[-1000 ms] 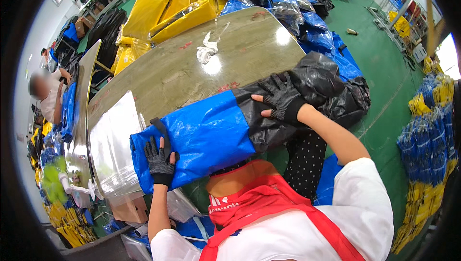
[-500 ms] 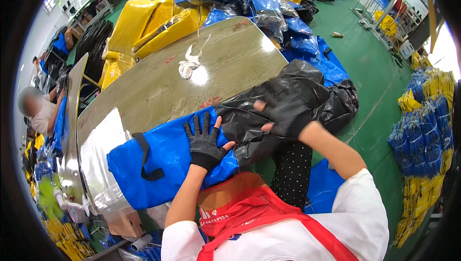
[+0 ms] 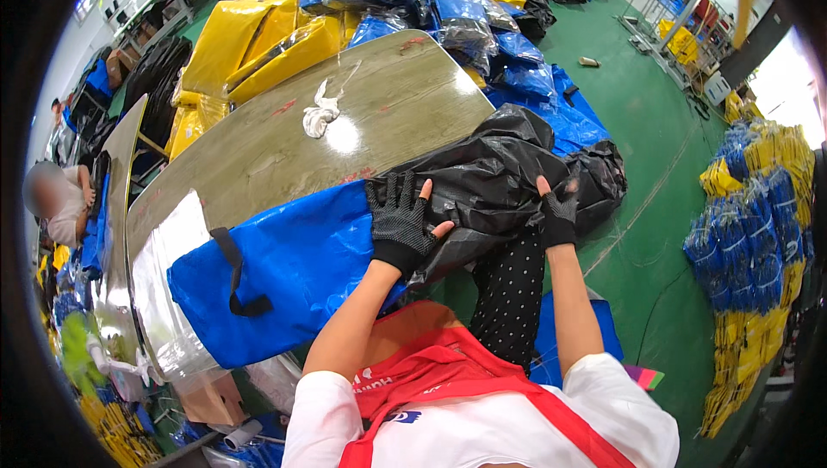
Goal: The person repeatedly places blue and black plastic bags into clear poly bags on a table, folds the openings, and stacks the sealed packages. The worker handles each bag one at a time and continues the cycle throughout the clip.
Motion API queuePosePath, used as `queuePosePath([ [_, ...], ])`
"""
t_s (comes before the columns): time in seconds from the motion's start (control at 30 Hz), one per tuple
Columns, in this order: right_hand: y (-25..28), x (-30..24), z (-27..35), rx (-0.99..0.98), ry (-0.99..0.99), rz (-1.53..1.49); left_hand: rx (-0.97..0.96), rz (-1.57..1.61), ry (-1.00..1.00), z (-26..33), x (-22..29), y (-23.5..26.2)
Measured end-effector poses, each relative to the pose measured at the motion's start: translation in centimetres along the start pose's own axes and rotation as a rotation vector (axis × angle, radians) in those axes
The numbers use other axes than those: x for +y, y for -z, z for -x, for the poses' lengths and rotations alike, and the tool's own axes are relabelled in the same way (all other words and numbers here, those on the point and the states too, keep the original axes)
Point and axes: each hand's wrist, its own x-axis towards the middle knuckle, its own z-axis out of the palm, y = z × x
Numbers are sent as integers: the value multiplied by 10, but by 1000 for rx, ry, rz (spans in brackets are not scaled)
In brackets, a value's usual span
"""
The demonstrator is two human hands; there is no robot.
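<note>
Compared with a second ago, the left hand [image 3: 401, 225] has been brought in from the far corner of the blue bag [image 3: 284, 270] to the place where the blue ends and the black plastic sack [image 3: 508, 179] begins; it is laid flat there, fingers spread, pressing rather than gripping. The right hand [image 3: 558, 214] has been slid further along the sack toward the table edge and is also seen spread and open, resting on the crumpled plastic, nothing clamped in it. From this it is judged that the sack is being worked along the bag, with a good part of the blue still uncovered, its black strap [image 3: 234, 270] exposed. The bag lies along the near edge of the long table [image 3: 258, 149], the sack's loose end hanging off toward the green floor [image 3: 663, 175]. What the bag contains cannot be seen. Further up the tabletop a white rag [image 3: 320, 113] is left lying well apart. Beyond the table, yellow bags [image 3: 250, 46] and plastic-wrapped blue bundles [image 3: 431, 3] are heaped.
</note>
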Motion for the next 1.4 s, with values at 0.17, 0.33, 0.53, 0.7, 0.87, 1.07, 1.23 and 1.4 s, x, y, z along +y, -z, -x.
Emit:
queuePosePath([
  [0.17,7,3,15,-424,-247,146,8,14,16,13,-3,3],
  [0.33,-28,-48,68,-479,87,140,19,50,26,23,-10,7],
  [0.53,-112,-129,238,-889,869,485,27,1658,-100,79,-18,58],
  [0.7,-121,-89,270,-1145,1069,677,-410,397,-281,181,-38,55],
  [0.87,-116,-64,288,-1236,1108,940,-89,267,-159,164,-68,179],
  [1.07,-178,-130,330,-1210,949,702,9,137,176,208,-153,86],
  [1.23,-209,-71,333,-1135,1094,892,359,-123,220,253,-174,166],
  [1.4,-198,-79,338,-1232,1065,810,549,460,1164,407,-178,180],
])
